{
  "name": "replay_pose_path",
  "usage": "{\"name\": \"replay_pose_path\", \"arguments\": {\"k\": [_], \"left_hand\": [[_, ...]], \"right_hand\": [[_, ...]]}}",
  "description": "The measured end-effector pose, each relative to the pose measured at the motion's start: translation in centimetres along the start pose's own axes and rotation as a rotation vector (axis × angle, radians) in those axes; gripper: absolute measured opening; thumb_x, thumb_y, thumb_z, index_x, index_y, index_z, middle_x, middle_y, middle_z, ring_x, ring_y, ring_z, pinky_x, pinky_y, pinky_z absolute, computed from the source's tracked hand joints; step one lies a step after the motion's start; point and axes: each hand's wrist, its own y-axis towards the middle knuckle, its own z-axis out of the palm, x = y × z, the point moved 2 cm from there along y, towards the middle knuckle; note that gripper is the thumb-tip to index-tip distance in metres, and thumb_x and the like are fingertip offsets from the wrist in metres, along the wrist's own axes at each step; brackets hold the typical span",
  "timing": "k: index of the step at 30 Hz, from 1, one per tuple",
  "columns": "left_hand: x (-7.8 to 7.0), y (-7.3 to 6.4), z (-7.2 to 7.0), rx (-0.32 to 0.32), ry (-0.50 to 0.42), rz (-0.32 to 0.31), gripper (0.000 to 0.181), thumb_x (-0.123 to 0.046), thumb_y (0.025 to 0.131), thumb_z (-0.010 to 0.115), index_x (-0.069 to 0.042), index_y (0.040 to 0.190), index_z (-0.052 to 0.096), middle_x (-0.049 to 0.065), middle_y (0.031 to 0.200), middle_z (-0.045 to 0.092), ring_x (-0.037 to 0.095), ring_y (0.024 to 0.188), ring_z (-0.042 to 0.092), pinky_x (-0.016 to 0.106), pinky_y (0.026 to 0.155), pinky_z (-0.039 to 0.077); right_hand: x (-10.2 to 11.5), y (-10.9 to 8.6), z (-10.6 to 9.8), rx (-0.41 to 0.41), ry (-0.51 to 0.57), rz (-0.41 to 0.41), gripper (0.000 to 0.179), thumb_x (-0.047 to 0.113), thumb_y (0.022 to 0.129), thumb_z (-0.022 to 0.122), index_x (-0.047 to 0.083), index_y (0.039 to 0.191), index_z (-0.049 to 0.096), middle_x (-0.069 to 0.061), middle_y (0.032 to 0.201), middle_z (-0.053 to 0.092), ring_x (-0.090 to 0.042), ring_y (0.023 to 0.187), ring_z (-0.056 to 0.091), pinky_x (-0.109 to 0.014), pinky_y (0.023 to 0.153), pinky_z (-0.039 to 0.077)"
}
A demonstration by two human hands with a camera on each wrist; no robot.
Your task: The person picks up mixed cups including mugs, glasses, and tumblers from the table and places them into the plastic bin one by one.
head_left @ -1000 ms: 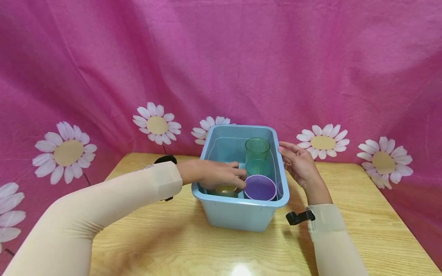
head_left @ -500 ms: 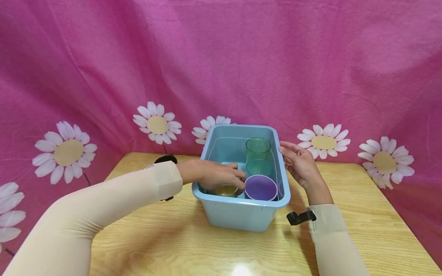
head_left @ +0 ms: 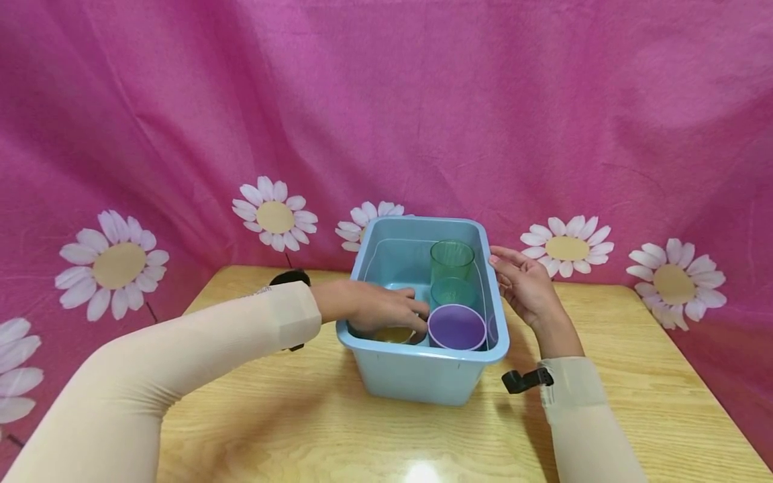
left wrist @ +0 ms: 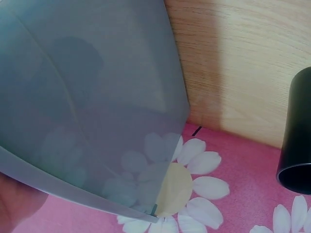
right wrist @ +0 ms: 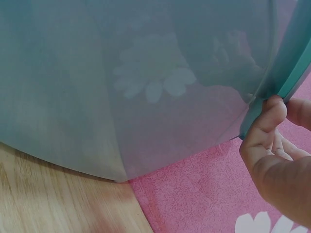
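Note:
A light blue plastic bin point(head_left: 417, 376) stands on the table. My left hand point(head_left: 386, 310) reaches over its left rim and grips a yellow cup point(head_left: 394, 334) in the near left corner, the cup mostly hidden under the palm. To its right, inside the bin, stand a purple cup point(head_left: 457, 327), a teal cup point(head_left: 453, 293) and a clear green cup point(head_left: 451, 258) in a row. My right hand point(head_left: 527, 285) pinches the bin's right rim between thumb and fingers; the right wrist view shows the thumb point(right wrist: 274, 108) on that rim.
A black cup point(left wrist: 297, 136) stands on the table left of the bin, mostly covered by the left forearm in the head view. Behind the wooden table point(head_left: 290, 416) hangs a pink cloth point(head_left: 386, 107) with white flowers.
The left hand with the yellow cup has sunk very slightly into the bin. The right hand keeps its hold on the rim.

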Motion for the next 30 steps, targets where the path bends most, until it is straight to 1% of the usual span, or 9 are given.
{"name": "replay_pose_path", "arguments": {"k": [5, 9, 13, 17, 20, 22, 26, 28, 30], "left_hand": [[0.1, 0.2, 0.2, 0.018, -0.037, -0.018, 0.032, -0.005, 0.099, 0.063, -0.032, 0.116, 0.066, -0.009, 0.132, 0.049, 0.011, 0.114, 0.040, 0.025, 0.088, 0.043], [0.2, 0.3, 0.2, 0.011, -0.077, -0.025, 0.023, -0.013, 0.103, 0.058, -0.032, 0.115, 0.066, -0.010, 0.129, 0.050, 0.009, 0.115, 0.039, 0.025, 0.088, 0.043], [0.0, 0.2, 0.1, 0.012, -0.057, -0.032, 0.027, -0.011, 0.104, 0.057, -0.032, 0.118, 0.066, -0.009, 0.133, 0.049, 0.010, 0.116, 0.038, 0.026, 0.088, 0.043], [0.0, 0.1, 0.1, 0.024, -0.037, -0.058, 0.032, -0.010, 0.105, 0.056, -0.036, 0.122, 0.066, -0.009, 0.138, 0.047, 0.011, 0.117, 0.038, 0.026, 0.085, 0.045], [-0.1, 0.1, 0.1, 0.040, -0.022, -0.076, 0.035, -0.010, 0.103, 0.058, -0.037, 0.123, 0.065, -0.008, 0.139, 0.046, 0.012, 0.118, 0.038, 0.026, 0.084, 0.046], [-0.2, 0.0, -0.1, 0.056, 0.001, -0.086, 0.039, -0.006, 0.100, 0.062, -0.035, 0.126, 0.065, -0.007, 0.140, 0.046, 0.013, 0.118, 0.039, 0.026, 0.085, 0.046], [-0.5, -0.3, -0.8, 0.088, 0.073, -0.113, 0.061, 0.004, 0.091, 0.070, -0.031, 0.139, 0.062, -0.001, 0.146, 0.046, 0.016, 0.122, 0.041, 0.025, 0.084, 0.050], [-0.6, -0.4, -1.3, 0.093, 0.083, -0.129, 0.068, 0.003, 0.087, 0.074, -0.031, 0.144, 0.059, 0.000, 0.146, 0.046, 0.017, 0.123, 0.041, 0.025, 0.083, 0.052], [-0.6, -0.7, -1.7, 0.088, 0.081, -0.140, 0.068, -0.002, 0.085, 0.079, -0.031, 0.144, 0.060, 0.000, 0.145, 0.047, 0.017, 0.122, 0.042, 0.024, 0.082, 0.053]], "right_hand": [[0.1, -0.1, 0.0, -0.003, -0.008, 0.004, 0.021, 0.009, 0.099, 0.067, 0.006, 0.121, 0.065, 0.000, 0.091, 0.076, -0.009, 0.077, 0.072, -0.021, 0.068, 0.058], [0.1, -0.2, 0.1, 0.000, -0.009, 0.001, 0.022, 0.009, 0.100, 0.067, 0.006, 0.121, 0.064, 0.000, 0.092, 0.076, -0.009, 0.078, 0.073, -0.021, 0.069, 0.058], [0.1, -0.1, 0.1, 0.006, -0.006, -0.003, 0.025, 0.010, 0.099, 0.067, 0.004, 0.123, 0.063, -0.001, 0.092, 0.076, -0.009, 0.079, 0.073, -0.021, 0.069, 0.058], [0.1, -0.1, 0.2, 0.008, -0.006, 0.002, 0.025, 0.009, 0.099, 0.067, 0.004, 0.123, 0.062, -0.001, 0.092, 0.076, -0.009, 0.079, 0.073, -0.021, 0.069, 0.058], [0.0, -0.1, 0.2, 0.002, -0.011, 0.005, 0.024, 0.010, 0.099, 0.067, 0.004, 0.123, 0.063, -0.001, 0.091, 0.076, -0.009, 0.078, 0.073, -0.021, 0.069, 0.058], [0.0, -0.1, 0.1, -0.003, -0.020, 0.006, 0.025, 0.010, 0.099, 0.067, 0.005, 0.123, 0.063, 0.000, 0.092, 0.076, -0.008, 0.078, 0.073, -0.021, 0.069, 0.058], [0.1, 0.1, 0.1, -0.009, -0.022, 0.003, 0.027, 0.011, 0.099, 0.068, 0.005, 0.125, 0.062, 0.000, 0.092, 0.076, -0.008, 0.078, 0.073, -0.021, 0.069, 0.058], [0.0, 0.1, 0.0, -0.013, -0.020, 0.004, 0.028, 0.011, 0.099, 0.068, 0.004, 0.125, 0.062, 0.000, 0.092, 0.076, -0.008, 0.078, 0.073, -0.021, 0.069, 0.058], [0.0, 0.1, -0.1, -0.014, -0.015, 0.007, 0.028, 0.011, 0.099, 0.068, 0.004, 0.126, 0.061, 0.000, 0.092, 0.076, -0.009, 0.078, 0.073, -0.021, 0.069, 0.058]]}}
